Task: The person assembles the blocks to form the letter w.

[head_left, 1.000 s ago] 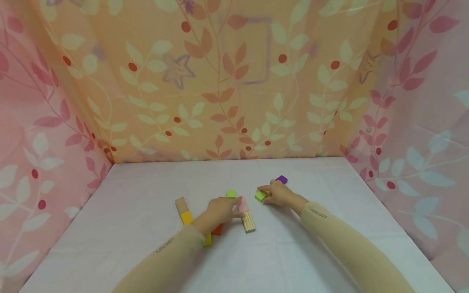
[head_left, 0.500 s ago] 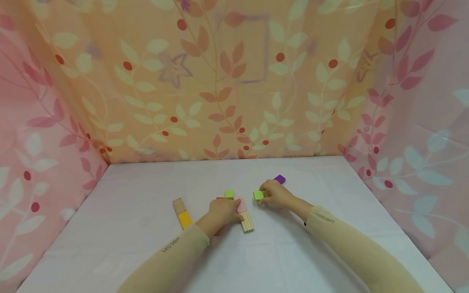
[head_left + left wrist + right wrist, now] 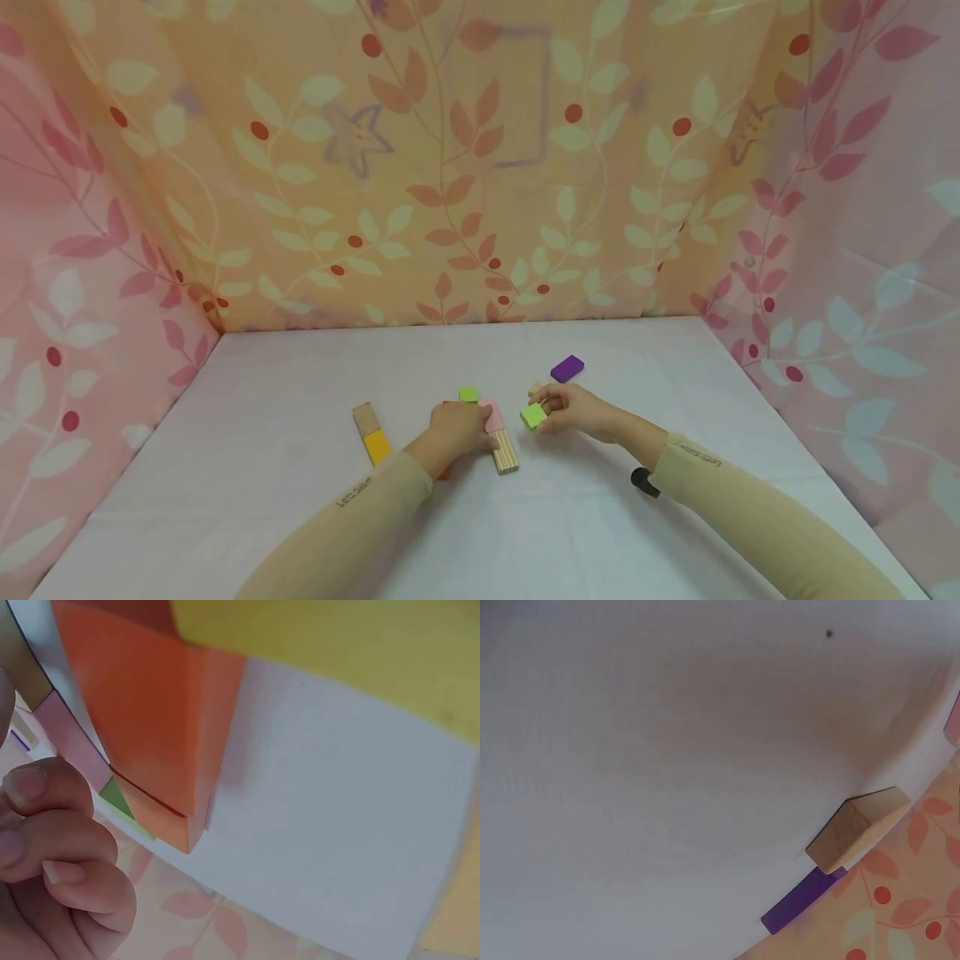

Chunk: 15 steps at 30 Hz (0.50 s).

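My right hand (image 3: pixel 577 411) pinches a small light-green block (image 3: pixel 533 417) between thumb and fingers. Behind its fingers a plain wooden block (image 3: pixel 536 389) shows partly, and a purple block (image 3: pixel 567 368) lies beyond. The right wrist view shows the wooden block (image 3: pixel 855 825) and purple block (image 3: pixel 802 900) on the cloth. My left hand (image 3: pixel 459 427) has fingertips at a pink block (image 3: pixel 491 415) and a striped wooden block (image 3: pixel 505 454), set end to end; whether it grips them is unclear. In the left wrist view its fingers (image 3: pixel 79 832) are curled beside an orange block (image 3: pixel 142 712).
Another green block (image 3: pixel 468 394) sits beyond the left hand. To the left, a wooden block (image 3: pixel 365 418) and a yellow block (image 3: pixel 378 448) form a line. A yellow block (image 3: pixel 337 652) crosses the top of the left wrist view. Patterned curtains (image 3: pixel 450 167) surround the white table (image 3: pixel 300 367).
My right hand has drawn nearer with the green block, now turned, uncovering the purple block and part of a wooden one. The left hand stays at the pink and striped blocks.
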Each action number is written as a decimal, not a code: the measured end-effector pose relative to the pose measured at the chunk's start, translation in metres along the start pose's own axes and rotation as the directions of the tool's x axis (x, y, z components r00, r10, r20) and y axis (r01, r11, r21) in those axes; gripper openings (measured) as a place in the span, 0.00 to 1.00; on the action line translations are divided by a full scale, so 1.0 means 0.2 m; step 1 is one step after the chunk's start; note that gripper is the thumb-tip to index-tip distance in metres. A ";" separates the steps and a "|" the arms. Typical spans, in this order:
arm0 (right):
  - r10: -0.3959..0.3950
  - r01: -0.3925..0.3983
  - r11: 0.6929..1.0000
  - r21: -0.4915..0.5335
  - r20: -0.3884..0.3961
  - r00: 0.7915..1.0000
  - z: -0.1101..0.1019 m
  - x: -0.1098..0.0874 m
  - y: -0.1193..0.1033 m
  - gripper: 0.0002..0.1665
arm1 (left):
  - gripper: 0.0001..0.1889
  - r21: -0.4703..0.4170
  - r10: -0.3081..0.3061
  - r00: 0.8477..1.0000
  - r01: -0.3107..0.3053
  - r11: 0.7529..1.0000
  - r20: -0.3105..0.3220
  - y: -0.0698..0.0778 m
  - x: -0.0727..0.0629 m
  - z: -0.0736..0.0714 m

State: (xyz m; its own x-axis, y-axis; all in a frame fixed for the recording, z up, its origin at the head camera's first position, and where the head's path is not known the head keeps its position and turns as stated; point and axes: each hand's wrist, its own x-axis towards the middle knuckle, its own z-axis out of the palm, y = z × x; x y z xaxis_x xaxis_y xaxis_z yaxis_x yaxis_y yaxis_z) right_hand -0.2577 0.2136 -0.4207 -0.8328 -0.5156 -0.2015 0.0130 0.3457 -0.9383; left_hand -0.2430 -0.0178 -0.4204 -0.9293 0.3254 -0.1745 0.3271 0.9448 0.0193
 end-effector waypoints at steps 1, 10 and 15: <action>0.009 -0.010 1.000 0.017 0.035 0.999 0.00 -0.01 0.00 0.24 | 0.34 0.003 0.000 1.000 0.000 1.000 0.002 0.00 0.00 0.00; 0.069 -0.072 0.997 0.009 0.190 0.979 0.00 -0.03 0.04 0.24 | 0.33 0.033 0.017 1.000 -0.017 0.999 0.000 0.01 0.00 0.00; 0.085 -0.067 0.993 -0.101 0.182 0.980 0.02 -0.02 0.04 0.22 | 0.32 0.032 0.031 1.000 -0.031 0.999 -0.002 0.01 0.00 0.00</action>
State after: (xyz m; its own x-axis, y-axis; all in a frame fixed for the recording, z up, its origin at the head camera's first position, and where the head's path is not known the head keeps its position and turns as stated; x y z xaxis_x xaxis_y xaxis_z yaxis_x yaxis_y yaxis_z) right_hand -0.2515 0.2158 -0.4290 -0.7143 -0.6183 -0.3277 0.0125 0.4569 -0.8894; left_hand -0.2434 -0.0162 -0.4202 -0.9189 0.3547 -0.1723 0.3612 0.9325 -0.0067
